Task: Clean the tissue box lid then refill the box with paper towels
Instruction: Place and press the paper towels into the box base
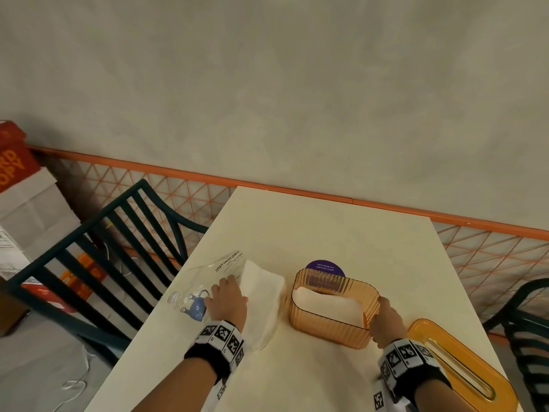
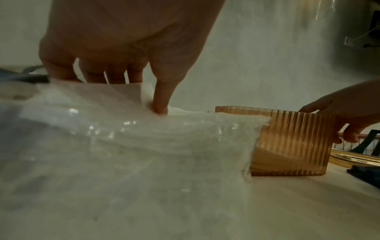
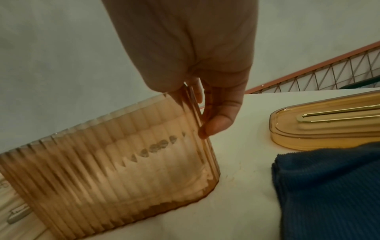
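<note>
Cream table point(image 1: 341, 230) (grey wall point(image 1: 267, 84) behind)

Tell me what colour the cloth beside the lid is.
Dark blue cloth, ribbed; clearest in the right wrist view.

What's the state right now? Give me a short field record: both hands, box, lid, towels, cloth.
left hand: grips the paper towel stack, thumb pressed into its top, stack partly in its clear plastic wrapper
right hand: holds the right end wall of the tissue box at its rim
tissue box: open, upright on the table, some white paper already inside
lid: off, lying on the table right of the box
blue cloth: on the table, near the lid
step: refilling, stack not yet in the box
</note>
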`<state>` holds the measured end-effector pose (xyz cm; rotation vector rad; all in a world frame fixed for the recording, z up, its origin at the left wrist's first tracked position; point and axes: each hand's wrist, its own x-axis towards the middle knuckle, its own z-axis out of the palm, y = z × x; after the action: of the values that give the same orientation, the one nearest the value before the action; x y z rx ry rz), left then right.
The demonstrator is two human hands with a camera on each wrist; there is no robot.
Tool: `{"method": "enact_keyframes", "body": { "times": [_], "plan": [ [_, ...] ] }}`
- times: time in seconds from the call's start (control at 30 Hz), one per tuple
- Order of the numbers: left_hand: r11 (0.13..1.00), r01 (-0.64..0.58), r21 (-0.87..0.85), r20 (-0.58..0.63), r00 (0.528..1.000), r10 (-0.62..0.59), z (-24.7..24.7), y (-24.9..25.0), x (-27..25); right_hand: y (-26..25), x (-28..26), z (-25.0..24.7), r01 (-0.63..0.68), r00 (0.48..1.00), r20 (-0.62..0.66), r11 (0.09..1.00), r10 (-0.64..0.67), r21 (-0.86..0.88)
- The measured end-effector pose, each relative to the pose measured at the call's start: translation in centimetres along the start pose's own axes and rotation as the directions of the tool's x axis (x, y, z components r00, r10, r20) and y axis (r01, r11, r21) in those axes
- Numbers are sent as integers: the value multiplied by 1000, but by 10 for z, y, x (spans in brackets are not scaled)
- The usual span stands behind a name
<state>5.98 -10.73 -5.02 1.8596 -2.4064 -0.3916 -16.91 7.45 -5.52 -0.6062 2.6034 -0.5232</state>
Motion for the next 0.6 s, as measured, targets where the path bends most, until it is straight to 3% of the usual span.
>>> {"method": "enact_keyframes", "body": {
  "times": [0.27, 0.37, 0.5, 0.6],
  "plan": [
    [998, -37, 45, -9, 999, 38, -2, 0, 0, -1, 0, 3, -8, 1000, -19, 999, 8, -40],
    [999, 9, -33, 96, 995, -5, -3, 1, 4, -1, 2, 4, -10, 1000, -18, 999, 10, -32],
    [953, 118, -279, 280, 959, -37, -8, 1, 16, 0, 3, 4, -16, 1000, -14, 999, 15, -42],
    [881, 121, -457, 390, 918, 76, -26, -2, 23, -1, 3, 2, -14, 1000, 11, 998, 14, -54]
  ]
}}
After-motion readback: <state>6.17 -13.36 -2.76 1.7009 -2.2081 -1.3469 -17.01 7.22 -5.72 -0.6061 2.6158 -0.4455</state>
